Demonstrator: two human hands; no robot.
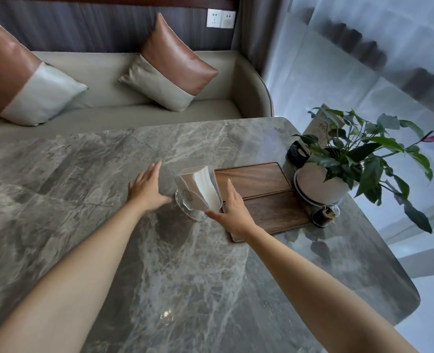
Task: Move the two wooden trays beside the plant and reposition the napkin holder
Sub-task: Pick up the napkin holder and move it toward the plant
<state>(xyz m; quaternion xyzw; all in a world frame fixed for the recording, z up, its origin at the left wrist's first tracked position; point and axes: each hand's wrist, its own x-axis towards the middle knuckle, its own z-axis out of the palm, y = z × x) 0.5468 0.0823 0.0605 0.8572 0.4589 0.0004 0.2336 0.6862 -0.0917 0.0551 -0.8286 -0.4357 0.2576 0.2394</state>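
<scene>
A clear napkin holder (198, 192) with white napkins stands upright on the grey marble table (83, 187), just left of two dark wooden trays. The far tray (254, 178) and the near tray (274, 215) lie side by side, touching, next to a potted plant (338, 171) in a white pot. My left hand (147, 187) is flat with spread fingers at the holder's left side. My right hand (232, 210) is at its right side, over the near tray's left end, thumb by the base. Neither hand clearly grips the holder.
A small glass-domed toothpick jar (324, 215) stands at the near tray's right end. A black object (296, 152) and a card stand (330, 123) sit behind the plant. A sofa with cushions (175, 64) runs along the table's far side. The table's right edge is close behind the plant.
</scene>
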